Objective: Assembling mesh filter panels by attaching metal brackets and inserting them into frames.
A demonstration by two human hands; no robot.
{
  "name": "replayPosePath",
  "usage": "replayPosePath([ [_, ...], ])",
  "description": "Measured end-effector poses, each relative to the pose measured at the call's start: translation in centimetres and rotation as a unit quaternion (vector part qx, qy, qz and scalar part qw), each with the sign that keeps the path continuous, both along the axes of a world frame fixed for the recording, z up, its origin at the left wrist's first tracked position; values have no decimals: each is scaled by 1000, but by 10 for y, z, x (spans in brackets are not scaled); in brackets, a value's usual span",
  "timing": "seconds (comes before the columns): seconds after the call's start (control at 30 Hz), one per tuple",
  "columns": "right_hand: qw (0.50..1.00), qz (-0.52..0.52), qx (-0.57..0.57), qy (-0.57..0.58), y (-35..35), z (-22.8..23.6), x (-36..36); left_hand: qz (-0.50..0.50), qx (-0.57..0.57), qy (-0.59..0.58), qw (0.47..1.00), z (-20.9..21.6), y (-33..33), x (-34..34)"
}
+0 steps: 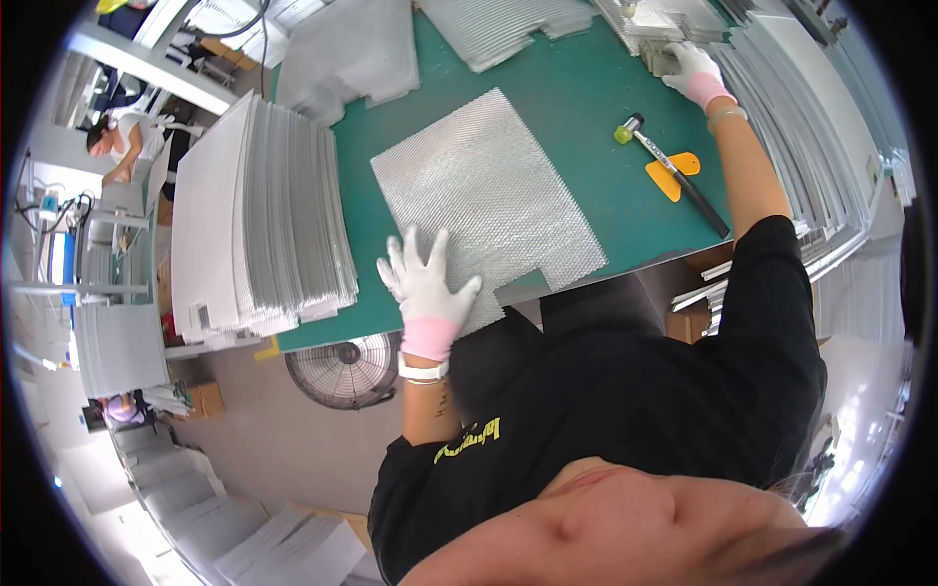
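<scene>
A silvery, ridged metal sheet [479, 186] with a notched near edge lies on the green tabletop [586, 127] in front of me. My left hand [427, 291], in a white glove with a pink cuff, rests on its near left part with the fingers spread flat. At the far right, my gloved right hand [696, 76] reaches to a pile of small metallic pieces [664, 34]. Its fingers bend around the pile's near edge; what is between them is too small to make out. Nearer me lies a hammer [674, 176] with a black handle and a yellow-green face.
A tall stack of similar sheets [264, 215] stands on the left. More sheets [347, 49] lie at the back, and long panels [811, 117] line the right side. An orange flat piece [672, 176] is under the hammer. A fan [344, 371] sits below the table; another person [127, 146] works far left.
</scene>
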State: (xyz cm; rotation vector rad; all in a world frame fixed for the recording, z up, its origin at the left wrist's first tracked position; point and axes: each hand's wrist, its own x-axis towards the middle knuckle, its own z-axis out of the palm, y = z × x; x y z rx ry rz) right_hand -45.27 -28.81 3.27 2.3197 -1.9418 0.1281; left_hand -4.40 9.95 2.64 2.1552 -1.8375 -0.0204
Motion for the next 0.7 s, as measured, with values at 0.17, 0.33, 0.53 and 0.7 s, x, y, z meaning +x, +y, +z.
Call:
replayPosePath([
  [0.17, 993, 3, -1, 116, 10, 13, -11, -213, -198, 195, 937, 6, 47, -40],
  [0.33, 941, 174, -160, -242, 133, 36, 51, -23, 100, 770, 630, -87, 116, -66],
  [0.53, 691, 253, 426, -526, 361, -28, 112, 178, -45, 855, 485, -80, 76, -73],
  [0.7, 360, -14, 542, -760, 398, -96, 148, 165, -70, 839, 514, -89, 73, -77],
])
